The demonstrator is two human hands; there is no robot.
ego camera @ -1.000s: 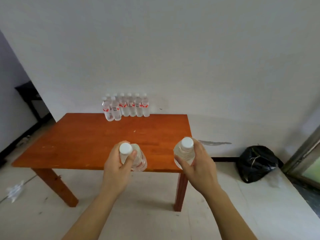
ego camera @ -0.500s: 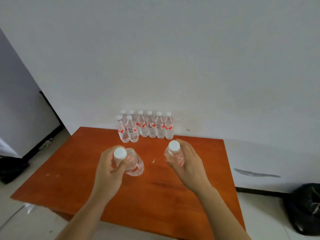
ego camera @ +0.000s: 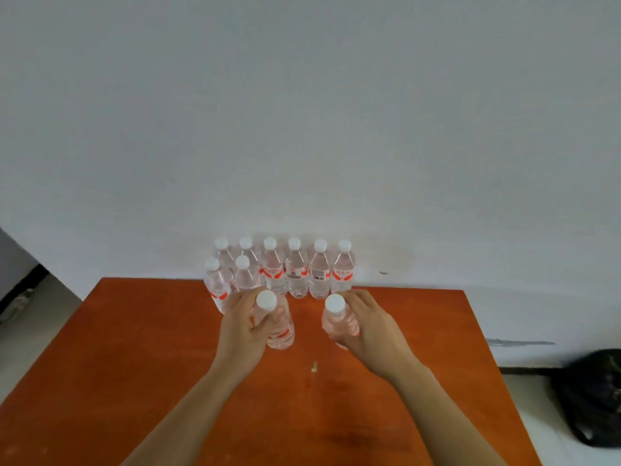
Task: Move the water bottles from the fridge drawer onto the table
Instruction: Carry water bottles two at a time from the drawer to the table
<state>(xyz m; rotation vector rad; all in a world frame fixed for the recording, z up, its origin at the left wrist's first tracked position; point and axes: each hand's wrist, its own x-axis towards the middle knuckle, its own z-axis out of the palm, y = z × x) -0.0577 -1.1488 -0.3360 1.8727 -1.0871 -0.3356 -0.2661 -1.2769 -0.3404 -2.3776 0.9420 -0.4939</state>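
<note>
Nearest, both forearms reach out over the orange table [ego camera: 134, 381], a pale speck [ego camera: 314, 366] lying on the wood between them. The left hand [ego camera: 240, 331] is wrapped around the upper body of a water bottle [ego camera: 280, 331], thumb pressed just under its white cap; the right hand [ego camera: 366, 327] is closed the same way around a second water bottle [ego camera: 337, 322]. Whether either base touches the wood I cannot tell, since the hands cover most of each bottle.

Just beyond the fingertips stands the cluster of bottles already delivered [ego camera: 285, 274]: two in front on the left-hand side, a row of six behind them against the white wall [ego camera: 302, 112]. The fridge drawer is out of view. Off to the right-hand side, on the floor, sits a black bag [ego camera: 591, 398].

The main risk, as I judge it, is the left hand's knuckles, which sit almost against the two front bottles; pushing forward while setting down could knock one into the row behind and topple several. These bottles are tall and narrow, so letting go of one while it is tilted could tip it too. The clear plastic may also be slick if cold.
</note>
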